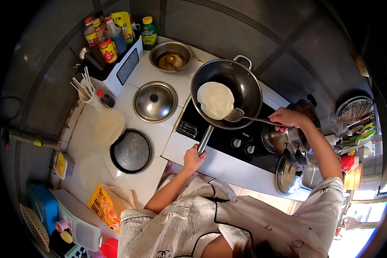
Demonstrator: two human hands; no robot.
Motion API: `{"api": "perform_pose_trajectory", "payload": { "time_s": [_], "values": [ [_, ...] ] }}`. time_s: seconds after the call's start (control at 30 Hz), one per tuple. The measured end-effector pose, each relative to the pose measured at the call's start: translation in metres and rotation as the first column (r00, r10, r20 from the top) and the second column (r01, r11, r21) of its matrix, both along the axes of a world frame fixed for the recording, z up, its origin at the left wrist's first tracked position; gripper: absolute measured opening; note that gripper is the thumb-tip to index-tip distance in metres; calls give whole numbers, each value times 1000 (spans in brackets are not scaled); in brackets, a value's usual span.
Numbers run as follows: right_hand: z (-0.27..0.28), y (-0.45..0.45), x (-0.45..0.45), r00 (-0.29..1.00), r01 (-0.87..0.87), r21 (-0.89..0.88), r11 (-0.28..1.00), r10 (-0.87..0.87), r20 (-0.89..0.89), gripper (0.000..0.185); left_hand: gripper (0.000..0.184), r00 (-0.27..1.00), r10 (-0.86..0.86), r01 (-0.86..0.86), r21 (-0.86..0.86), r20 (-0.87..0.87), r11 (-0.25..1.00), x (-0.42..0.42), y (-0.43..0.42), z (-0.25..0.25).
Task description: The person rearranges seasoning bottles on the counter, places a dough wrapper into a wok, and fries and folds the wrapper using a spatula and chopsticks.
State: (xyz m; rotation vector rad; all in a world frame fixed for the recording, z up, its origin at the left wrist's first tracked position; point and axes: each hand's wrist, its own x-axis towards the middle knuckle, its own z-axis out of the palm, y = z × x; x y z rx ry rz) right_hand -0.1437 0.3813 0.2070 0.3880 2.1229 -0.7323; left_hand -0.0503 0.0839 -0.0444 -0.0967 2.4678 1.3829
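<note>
A dark wok stands on the black cooktop, with a pale round flatbread lying in its left part. My left hand is closed around the wok's metal handle. In my right hand is the long handle of a metal spatula, whose blade rests at the flatbread's lower right edge. Whether the blade reaches under the bread cannot be told. Another pale round sheet of dough lies on the white counter, beside a round black pan.
Left of the wok are a metal lid and a steel bowl of brownish liquid. Bottles stand in a rack at the back left. Steel pots and another lid sit at the right. A yellow packet lies at the lower left.
</note>
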Motion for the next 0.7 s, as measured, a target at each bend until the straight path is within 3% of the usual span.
{"api": "perform_pose_trajectory", "payload": {
  "time_s": [0.13, 0.47, 0.6, 0.7],
  "values": [
    [-5, 3, 10, 979, -112, 113, 987, 129, -155, 31, 25, 1000, 2, -2, -2, -16, 1000, 0, 0, 1],
    [-28, 18, 32, 980, 23, 6, 1000, -22, -197, 32, 25, 1000, -1, 1, 5, -12, 1000, 0, 0, 1],
    [-41, 18, 55, 940, 130, 11, 992, -119, -320, 30, 26, 1000, 0, 0, 12, -23, 1000, 0, 0, -1],
    [-38, 12, 62, 944, 189, -66, 980, -200, -263, 31, 26, 1000, -7, 7, 1, -19, 1000, 0, 0, 2]
  ]
}}
